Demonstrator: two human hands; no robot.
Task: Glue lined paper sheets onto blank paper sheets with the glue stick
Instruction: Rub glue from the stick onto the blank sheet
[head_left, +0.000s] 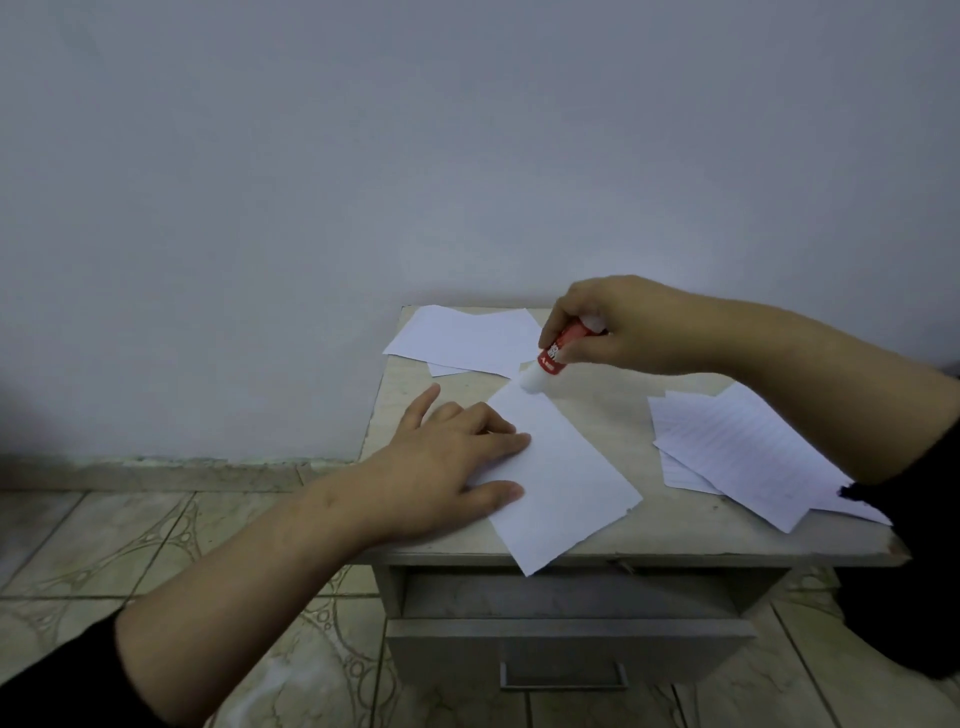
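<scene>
Left hand (447, 457) flat on sheet (563, 483) — right hand (634, 327) (glue stick (550, 358)) gluing.

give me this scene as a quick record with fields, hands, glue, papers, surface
left hand: left hand presses flat on the centre sheet
right hand: right hand grips the red glue stick
glue tip: touching the far corner of the centre sheet
lined sheets: loose pile at right
other sheets: pile at the far edge
surface: small drawer cabinet
</scene>
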